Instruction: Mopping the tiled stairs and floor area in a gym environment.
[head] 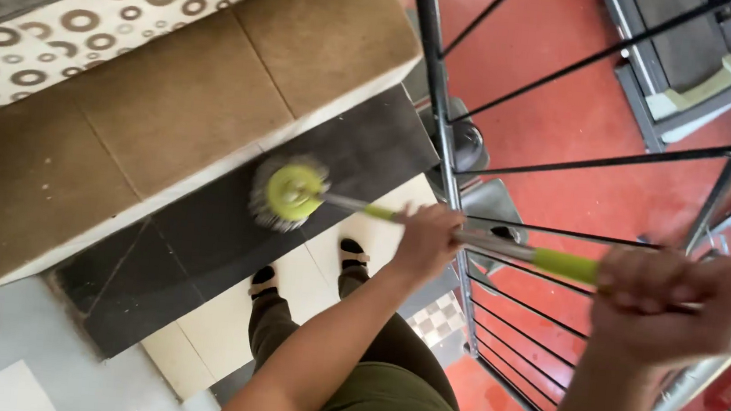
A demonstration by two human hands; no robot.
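Mopping of stair treads with a spin mop [292, 193].
Left hand [426, 237] and right hand [666, 298] both clench the pole [503, 244]; the mop head rests on the dark tread [203, 244], which probably calls for a sideways sweep.

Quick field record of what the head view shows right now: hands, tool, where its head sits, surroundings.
left hand: gripping the mop handle partway down
right hand: gripping the handle near its upper end, by the green sleeve
mop head: round, green hub, grey fringe, on the dark stair tread
beside: black metal railing, red floor below
feet: on cream tiles
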